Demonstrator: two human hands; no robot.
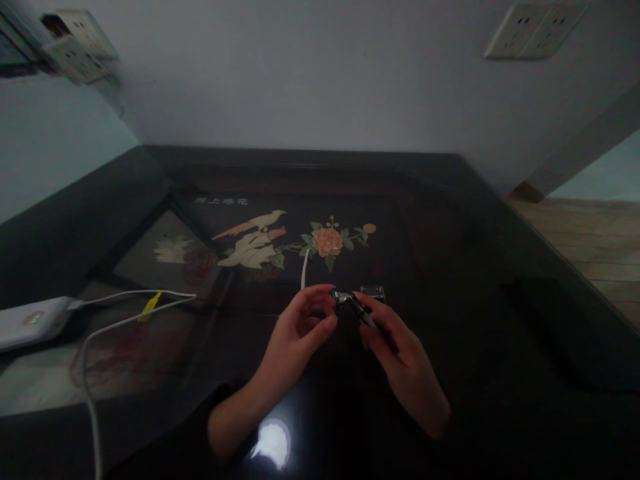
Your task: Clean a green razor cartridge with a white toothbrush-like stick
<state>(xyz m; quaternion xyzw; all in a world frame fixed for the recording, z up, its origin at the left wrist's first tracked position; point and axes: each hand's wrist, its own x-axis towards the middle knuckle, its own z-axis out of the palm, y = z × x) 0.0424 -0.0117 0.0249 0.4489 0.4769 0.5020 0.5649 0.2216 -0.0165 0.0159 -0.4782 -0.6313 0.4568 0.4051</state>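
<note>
In the middle of the head view, both hands meet over the dark table. My right hand (403,353) is closed around a slim silver-and-black handle of what looks like a razor (369,320). Its bent, shiny neck points left, toward my left fingertips. My left hand (295,330) pinches a small dark green piece (335,297) at that end between thumb and fingers; whether it is joined to the neck I cannot tell. Just behind my right fingers lies a small clear plastic case (373,291), partly hidden. A thin white strip (305,268) stands out behind my left hand.
The glossy black table (470,253) carries a bird-and-flower inlay (327,241). At left, a white power bank (35,323) has a white cable (93,400) with a yellow tag (150,305). A dark flat object (575,333) lies at right. Walls with sockets (537,30) stand behind.
</note>
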